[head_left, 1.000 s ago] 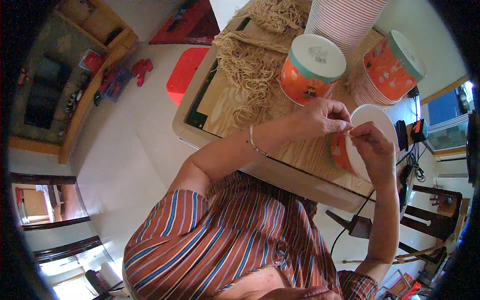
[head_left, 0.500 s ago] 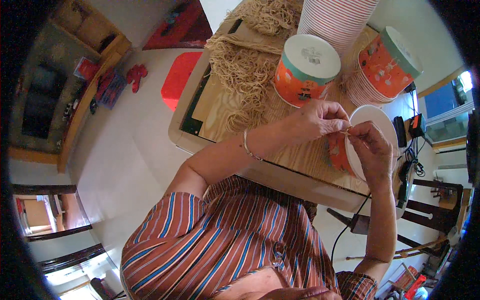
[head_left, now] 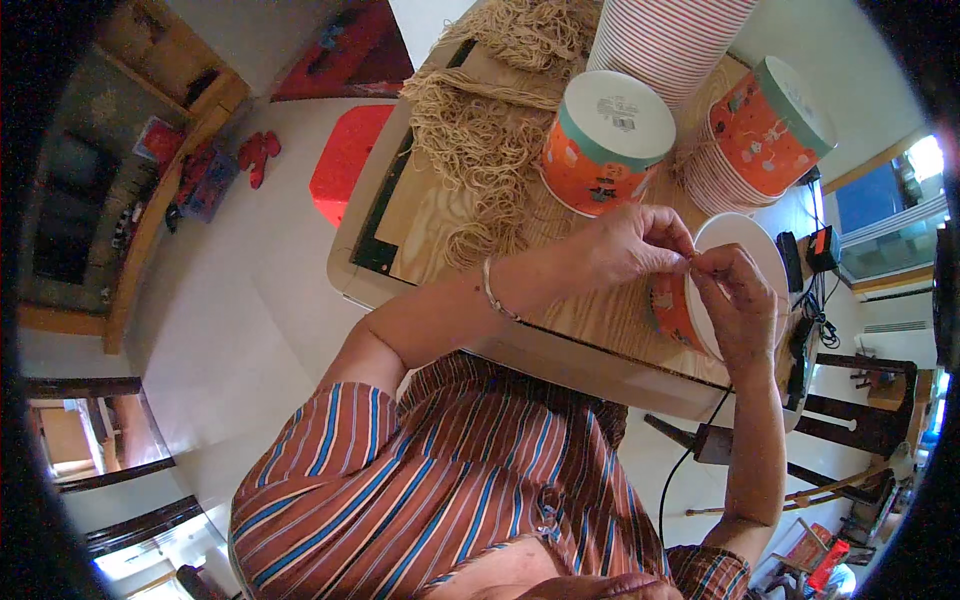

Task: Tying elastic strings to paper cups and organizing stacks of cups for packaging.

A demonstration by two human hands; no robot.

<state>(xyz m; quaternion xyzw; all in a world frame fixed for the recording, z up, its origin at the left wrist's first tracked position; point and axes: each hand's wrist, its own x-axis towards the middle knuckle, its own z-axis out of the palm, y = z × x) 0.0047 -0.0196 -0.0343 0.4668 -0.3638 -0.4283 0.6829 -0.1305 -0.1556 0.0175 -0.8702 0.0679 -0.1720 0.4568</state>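
Note:
My left hand (head_left: 645,245) and my right hand (head_left: 737,295) meet fingertip to fingertip. Both are closed in a pinch on a thin beige string (head_left: 695,257), mostly hidden by the fingers. Right behind them is an orange paper tub (head_left: 674,312) with a white inside, its open mouth showing past my right hand. Beyond my left hand, another orange paper tub (head_left: 602,170) with a green band stands bottom up. A tangled heap of beige strings (head_left: 475,135) lies to the left on the wooden table (head_left: 430,235).
A tall stack of white nested tubs (head_left: 668,45) rises at the back. Farther right is a shorter stack of upturned orange tubs (head_left: 765,135). A black adapter (head_left: 824,248) with cables lies at the table's right end. A red stool (head_left: 345,165) stands left of the table.
My fingertips have drawn closer together over the string, and less of it shows between them. The whole view has shifted slightly; the tubs and the string heap stay in place.

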